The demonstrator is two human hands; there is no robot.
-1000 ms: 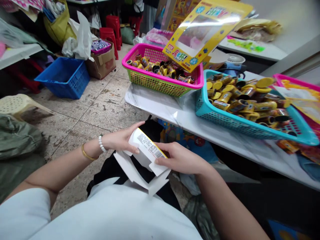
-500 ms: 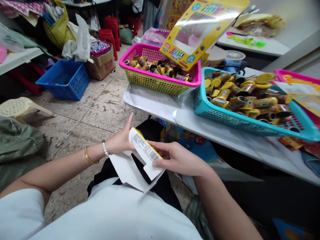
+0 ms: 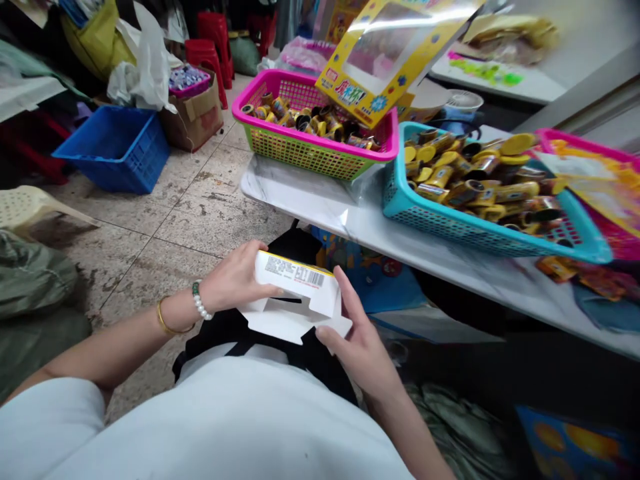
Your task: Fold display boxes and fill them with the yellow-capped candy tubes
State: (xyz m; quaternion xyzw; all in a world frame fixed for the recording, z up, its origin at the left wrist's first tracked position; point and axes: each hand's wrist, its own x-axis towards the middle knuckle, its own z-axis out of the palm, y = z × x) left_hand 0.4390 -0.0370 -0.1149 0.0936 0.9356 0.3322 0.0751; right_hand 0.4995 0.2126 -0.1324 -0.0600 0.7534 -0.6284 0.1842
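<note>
Head camera shows the white, yellow-edged, oblong cardboard box (image 3: pixel 293 272), long axis roughly nine-to-three o'clock, held between the half-curled left hand (image 3: pixel 236 278) at nine and half-curled right hand (image 3: pixel 364 343) at three.

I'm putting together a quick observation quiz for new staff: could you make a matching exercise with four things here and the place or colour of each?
1. Open carton
2. Beaded bracelet
3. Floor crate
4. Windowed box

A. blue
B. mostly yellow
C. held by left hand and right hand
D. white and green

Pairs: 1-C, 2-D, 3-A, 4-B
</note>
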